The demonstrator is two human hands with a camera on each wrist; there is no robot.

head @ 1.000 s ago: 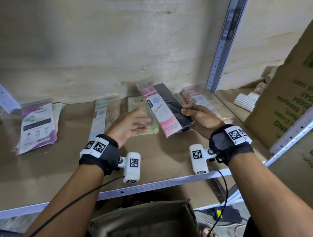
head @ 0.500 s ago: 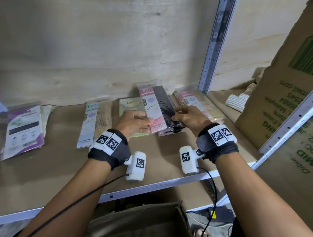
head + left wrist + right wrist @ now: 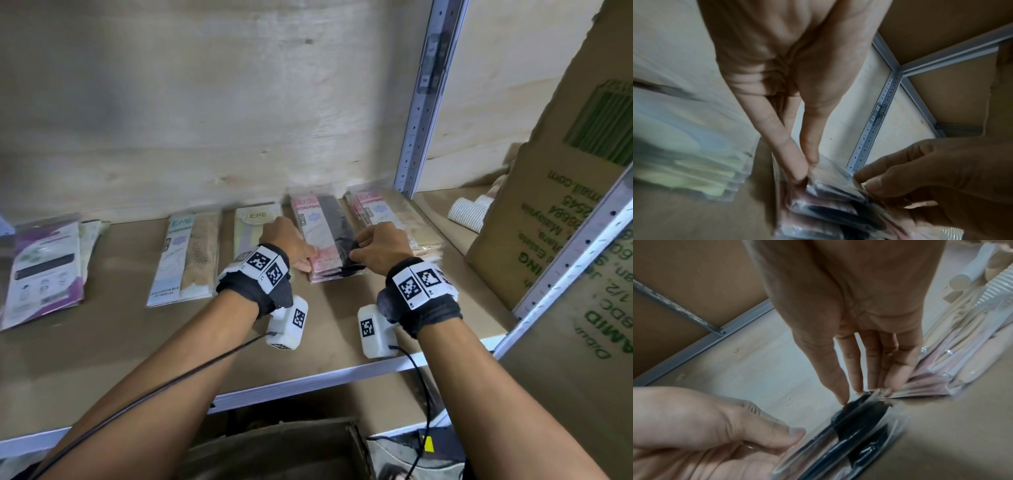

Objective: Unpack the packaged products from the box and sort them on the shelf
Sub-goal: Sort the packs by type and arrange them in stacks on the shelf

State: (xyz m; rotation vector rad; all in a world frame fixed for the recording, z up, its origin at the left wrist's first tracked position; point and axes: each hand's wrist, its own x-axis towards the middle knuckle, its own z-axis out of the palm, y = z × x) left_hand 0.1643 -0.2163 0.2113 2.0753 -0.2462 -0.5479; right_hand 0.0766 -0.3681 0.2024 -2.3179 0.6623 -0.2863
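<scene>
A stack of pink-and-black packets (image 3: 323,236) lies at the back of the brown shelf (image 3: 144,342), between a yellow-green packet (image 3: 251,226) and a pink-and-beige stack (image 3: 385,212). My left hand (image 3: 305,263) pinches the stack's near left corner between thumb and finger, seen close in the left wrist view (image 3: 807,167). My right hand (image 3: 356,253) pinches the near right corner; its fingertips (image 3: 842,400) touch the top packet's (image 3: 861,417) black edge. The top packet lies flat on the others.
To the left lie a blue-and-beige mesh packet (image 3: 186,257) and a purple packet pile (image 3: 44,270). A grey shelf post (image 3: 424,99) stands behind the stacks. A tall cardboard box (image 3: 565,205) leans at the right, beside a striped roll (image 3: 469,212). An open box (image 3: 281,448) sits below the shelf.
The pink-and-black packet, held tilted in my right hand, has come down flat onto the stack. My left hand moved in from the left and took hold of its near corner.
</scene>
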